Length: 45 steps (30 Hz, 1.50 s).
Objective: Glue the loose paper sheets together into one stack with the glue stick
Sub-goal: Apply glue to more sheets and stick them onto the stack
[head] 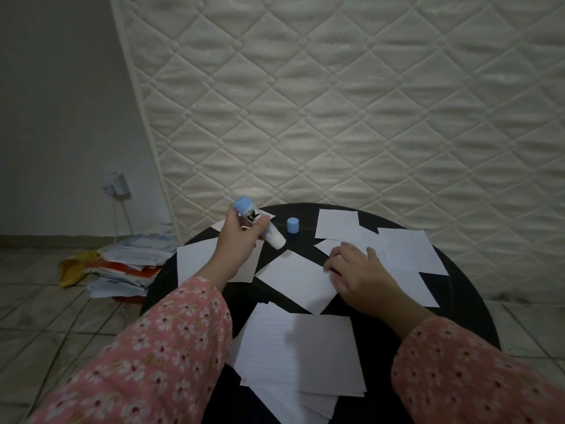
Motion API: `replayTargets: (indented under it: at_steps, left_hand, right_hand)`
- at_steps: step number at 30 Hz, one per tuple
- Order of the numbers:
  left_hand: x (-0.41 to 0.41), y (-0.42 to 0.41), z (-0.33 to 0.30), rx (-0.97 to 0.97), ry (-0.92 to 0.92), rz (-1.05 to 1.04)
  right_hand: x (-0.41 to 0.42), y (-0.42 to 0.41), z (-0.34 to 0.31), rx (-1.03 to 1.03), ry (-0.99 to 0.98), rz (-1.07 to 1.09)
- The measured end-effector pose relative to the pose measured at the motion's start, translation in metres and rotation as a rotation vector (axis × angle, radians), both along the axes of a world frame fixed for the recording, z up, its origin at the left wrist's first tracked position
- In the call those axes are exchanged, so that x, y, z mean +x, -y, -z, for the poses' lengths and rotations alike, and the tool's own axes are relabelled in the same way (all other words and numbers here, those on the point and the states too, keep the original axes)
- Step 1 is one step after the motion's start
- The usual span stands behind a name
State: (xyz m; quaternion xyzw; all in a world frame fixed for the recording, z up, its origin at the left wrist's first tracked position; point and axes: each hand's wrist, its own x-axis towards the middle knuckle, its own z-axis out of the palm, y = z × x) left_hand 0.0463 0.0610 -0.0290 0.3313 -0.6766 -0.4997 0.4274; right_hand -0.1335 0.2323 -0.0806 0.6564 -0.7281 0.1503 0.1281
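My left hand (237,240) grips an uncapped glue stick (260,223) above the left side of the round black table (458,289), its white tip pointing down and to the right. The stick's blue cap (292,225) stands alone on the table just behind. My right hand (356,270) rests on a loose white sheet (298,281) in the middle, fingers curled at its right edge. Other loose sheets (397,249) lie scattered to the right and far side. A stack of lined sheets (301,356) sits at the near edge.
A quilted mattress (336,102) leans upright right behind the table. On the tiled floor to the left lies a messy pile of papers and folders (128,267). A wall socket with a cable (117,186) is on the left wall.
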Motion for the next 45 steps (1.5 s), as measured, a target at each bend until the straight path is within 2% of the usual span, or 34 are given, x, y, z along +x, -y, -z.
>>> replayTargets:
  at_steps: [2, 7, 11, 16, 21, 26, 33, 45]
  left_hand:
    - [-0.001, -0.002, 0.000, 0.011, 0.016, 0.022]
    - [-0.005, -0.005, 0.003, 0.020, 0.038, 0.055]
    - [-0.009, -0.014, 0.000, 0.017, 0.052, 0.084]
    - [-0.018, -0.029, -0.001, -0.018, 0.111, 0.188]
    - [-0.022, -0.046, 0.007, -0.292, 0.348, 0.373]
    - [-0.021, -0.057, 0.011, -0.437, 0.410, 0.458]
    - [-0.022, -0.058, 0.015, -0.461, 0.373, 0.423]
    - [-0.014, -0.047, 0.005, -0.484, 0.562, 0.474]
  right_hand:
    - [-0.006, -0.001, 0.003, 0.120, -0.059, 0.000]
    - [-0.015, -0.010, -0.009, 0.277, 0.042, 0.021]
    - [-0.014, -0.010, -0.011, 0.263, 0.163, -0.004]
    - [-0.010, -0.007, -0.002, 0.289, 0.170, -0.027]
    - [-0.004, -0.002, 0.003, 0.225, 0.189, -0.021]
    - [-0.008, 0.000, 0.009, 0.196, 0.230, -0.026]
    - [-0.008, 0.001, 0.010, 0.227, 0.249, -0.005]
    - [0.005, 0.004, 0.003, 0.262, 0.276, 0.032]
